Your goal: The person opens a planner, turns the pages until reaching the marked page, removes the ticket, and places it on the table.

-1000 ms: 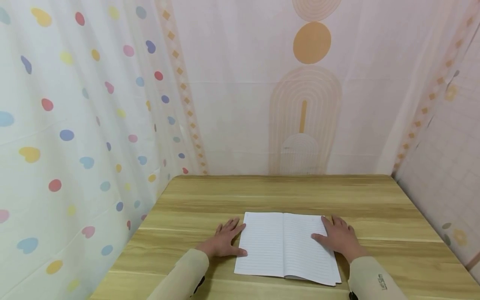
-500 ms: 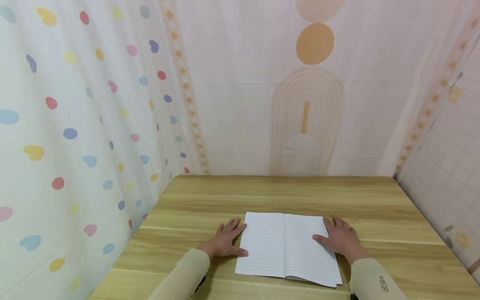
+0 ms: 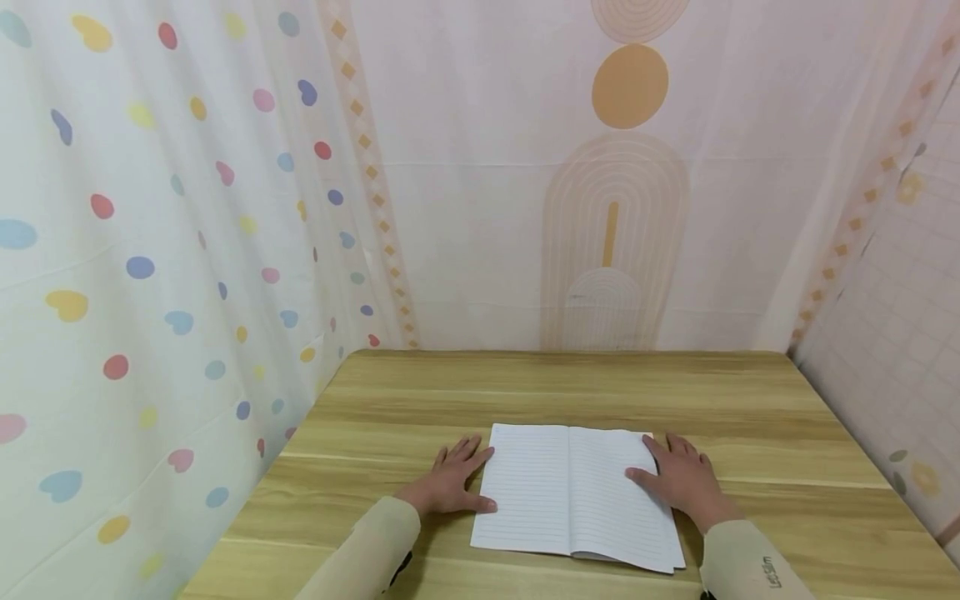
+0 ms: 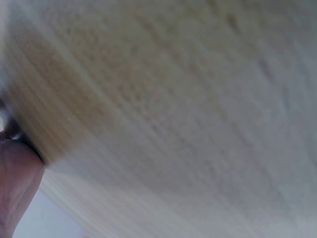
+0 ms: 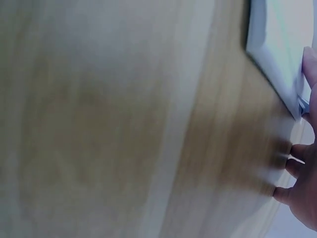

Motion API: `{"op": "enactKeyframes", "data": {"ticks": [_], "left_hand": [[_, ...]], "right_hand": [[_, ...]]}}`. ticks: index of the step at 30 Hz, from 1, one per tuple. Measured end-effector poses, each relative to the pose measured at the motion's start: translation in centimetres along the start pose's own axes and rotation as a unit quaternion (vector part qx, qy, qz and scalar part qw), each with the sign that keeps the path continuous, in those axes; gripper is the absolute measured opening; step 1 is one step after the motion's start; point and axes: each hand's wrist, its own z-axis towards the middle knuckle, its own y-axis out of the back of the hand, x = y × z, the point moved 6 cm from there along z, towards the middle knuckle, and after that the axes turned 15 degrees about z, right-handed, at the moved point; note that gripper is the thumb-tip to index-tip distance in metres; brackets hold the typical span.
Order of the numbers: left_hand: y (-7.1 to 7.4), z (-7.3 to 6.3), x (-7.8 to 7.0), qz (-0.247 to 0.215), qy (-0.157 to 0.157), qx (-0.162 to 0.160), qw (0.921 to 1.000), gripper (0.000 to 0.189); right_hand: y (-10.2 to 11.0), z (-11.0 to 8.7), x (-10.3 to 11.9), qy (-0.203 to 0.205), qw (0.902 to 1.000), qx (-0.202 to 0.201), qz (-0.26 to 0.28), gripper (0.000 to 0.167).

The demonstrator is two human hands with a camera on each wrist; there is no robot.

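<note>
An open notebook (image 3: 525, 492) with ruled white pages lies flat on the wooden table, its spine running away from me. At its left edge rests my left hand (image 3: 448, 486), fingers spread, thumb and index fingertip on the margin of the left page. My right hand (image 3: 686, 479) lies over the right edge with its thumb on the right page and its index fingertip at the far right corner. In the right wrist view the notebook's corner (image 5: 277, 59) shows beside the thumb, while the other fingertips touch the table. The left wrist view catches only part of the left hand (image 4: 17, 183).
The wooden table (image 3: 570, 387) extends behind the notebook to a pale patterned curtain (image 3: 472, 250). A curtain with coloured dots (image 3: 195, 292) hangs along the left side, and another pale cloth (image 3: 900, 333) hangs on the right.
My right index fingertip has shifted slightly left at the page's far corner. The view swung slightly early on; the left hand and notebook otherwise stay put.
</note>
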Motion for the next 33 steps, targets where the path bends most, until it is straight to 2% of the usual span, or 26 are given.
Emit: {"op": "enactKeyframes", "data": {"ticks": [11, 14, 17, 21, 27, 29, 33], "left_hand": [[-0.2, 0.2, 0.3, -0.001, 0.0, 0.005, 1.0, 0.096], [-0.3, 0.2, 0.4, 0.002, 0.002, 0.007, 1.0, 0.096], [-0.3, 0.2, 0.4, 0.003, 0.001, 0.007, 1.0, 0.096], [-0.2, 0.1, 0.3, 0.001, 0.0, 0.005, 1.0, 0.096], [-0.2, 0.1, 0.3, 0.0, -0.002, 0.003, 1.0, 0.096], [-0.2, 0.1, 0.3, 0.0, -0.002, 0.002, 1.0, 0.096], [-0.2, 0.0, 0.4, 0.001, -0.002, 0.004, 1.0, 0.096]], "right_hand": [[0.3, 0.6, 1.6, 0.051, 0.9961, -0.067, 0.026, 0.058], [0.3, 0.9, 1.9, 0.043, 0.9952, -0.07, 0.054, 0.055], [0.4, 1.1, 2.1, 0.022, 0.9909, -0.064, 0.116, 0.056], [0.6, 1.4, 2.5, -0.006, 0.9778, -0.046, 0.205, 0.061], [1.4, 2.0, 3.6, -0.006, 0.9547, -0.047, 0.294, 0.06], [1.5, 2.2, 3.9, -0.011, 0.9456, -0.048, 0.322, 0.06], [1.4, 2.6, 4.8, -0.034, 0.9191, -0.042, 0.39, 0.06]]}}
